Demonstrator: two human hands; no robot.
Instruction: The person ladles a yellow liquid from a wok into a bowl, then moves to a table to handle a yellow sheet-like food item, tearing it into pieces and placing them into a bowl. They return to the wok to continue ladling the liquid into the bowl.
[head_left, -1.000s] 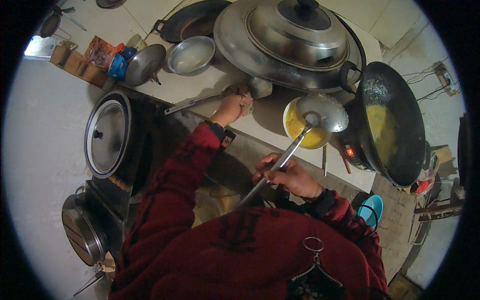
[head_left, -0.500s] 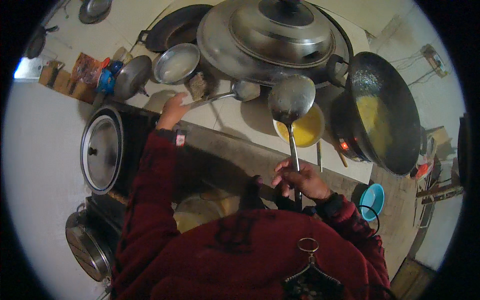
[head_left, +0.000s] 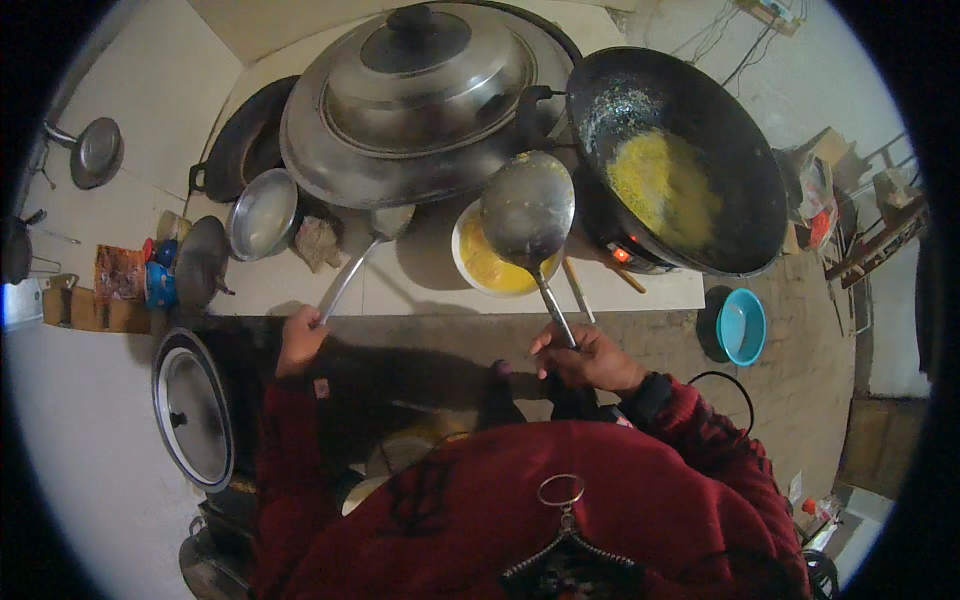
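My left hand (head_left: 301, 340) is closed round the end of a long-handled metal spatula (head_left: 350, 276); its head rests near the rim of a large lidded pan. In my right hand (head_left: 592, 357) is the handle of a wide round metal skimmer (head_left: 528, 208), which hangs over a white bowl (head_left: 469, 272) of yellow liquid and partly hides it. To the right, a tilted black wok (head_left: 744, 215) holds yellow food, probably egg, on a cooker (head_left: 632, 253) with a red light. Two thin sticks, perhaps chopsticks (head_left: 578, 291), lie beside the bowl.
A big domed metal lid (head_left: 430, 75) takes up the counter's back. At the left stand a metal bowl (head_left: 263, 215), a dark pan (head_left: 247, 140) and a crumpled cloth (head_left: 318, 245). A lidded pot (head_left: 194, 410) sits lower left. A turquoise basin (head_left: 741, 327) is on the floor.
The view has shifted right, so the counter things appear further left. My left hand has drawn the spatula nearer to me. The skimmer stays in my right hand above the bowl.
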